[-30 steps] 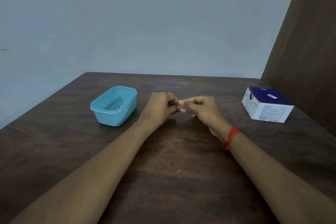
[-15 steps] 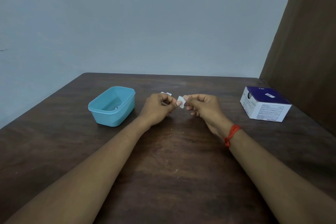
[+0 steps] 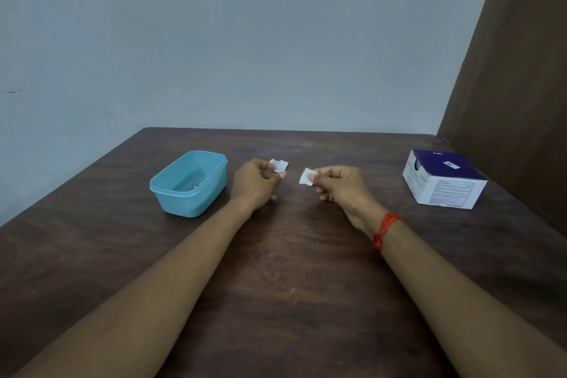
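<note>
Parted since a moment ago, the torn wrapper [image 3: 279, 164] is pinched in the left hand [image 3: 257, 179] just right of the blue tub [image 3: 184, 204]; the white pad [image 3: 306, 176] is pinched in the right hand [image 3: 337, 187], farther right. Both look feather-light, limp and tearable, best held by an edge. A box [image 3: 445, 184] stands well right of the tub.

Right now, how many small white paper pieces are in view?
2. A printed piece is pinched by the left hand; a plain piece is pinched by the right hand. More may be hidden inside the hands.
</note>
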Tool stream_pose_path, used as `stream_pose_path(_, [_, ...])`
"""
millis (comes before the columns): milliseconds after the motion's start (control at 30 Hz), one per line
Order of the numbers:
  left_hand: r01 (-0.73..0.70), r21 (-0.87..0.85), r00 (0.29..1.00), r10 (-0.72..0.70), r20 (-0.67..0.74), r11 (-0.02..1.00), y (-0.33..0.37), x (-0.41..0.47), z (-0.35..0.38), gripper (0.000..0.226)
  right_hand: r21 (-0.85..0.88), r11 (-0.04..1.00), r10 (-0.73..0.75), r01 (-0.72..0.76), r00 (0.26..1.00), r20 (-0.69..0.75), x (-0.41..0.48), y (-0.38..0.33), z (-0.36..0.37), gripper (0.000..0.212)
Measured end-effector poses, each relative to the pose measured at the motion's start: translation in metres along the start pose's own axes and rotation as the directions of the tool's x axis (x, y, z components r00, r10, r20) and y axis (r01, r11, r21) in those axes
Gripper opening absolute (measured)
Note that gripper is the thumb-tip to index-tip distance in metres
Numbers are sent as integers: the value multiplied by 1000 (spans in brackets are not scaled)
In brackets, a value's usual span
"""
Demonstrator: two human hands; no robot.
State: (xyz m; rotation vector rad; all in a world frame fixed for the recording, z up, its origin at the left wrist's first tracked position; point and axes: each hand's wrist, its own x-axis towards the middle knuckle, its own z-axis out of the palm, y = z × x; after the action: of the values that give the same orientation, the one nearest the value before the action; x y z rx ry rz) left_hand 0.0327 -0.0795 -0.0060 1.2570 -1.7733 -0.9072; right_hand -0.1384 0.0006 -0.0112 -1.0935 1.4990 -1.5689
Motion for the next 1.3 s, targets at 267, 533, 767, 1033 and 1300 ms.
stream_pose_path(267, [348,143,937,-347,-30,927,30,42,3,37,-54,998,-32,33,999,13,2,1,2,8])
stream_pose_path(533, [339,323,935,-356,-7,884,31,50,6,28,-63,997,-44,46,998,38,0,1,-2,8])
stream_pose_path(767, [240,43,965,-243,98,970,28,33,3,14,-70,996,-50,51,999,20,0,1,-2,10])
stream_pose_path(1033, [220,-496,972,-144,188,840,20,-21,7,11,-75,996,-56,54,998,-34,-4,-1,-1,12])
stream_pose_path(1300, [301,-622,939,-111,326,723,23,-28,4,16,-87,993,-81,76,995,-55,-4,-3,-4,14])
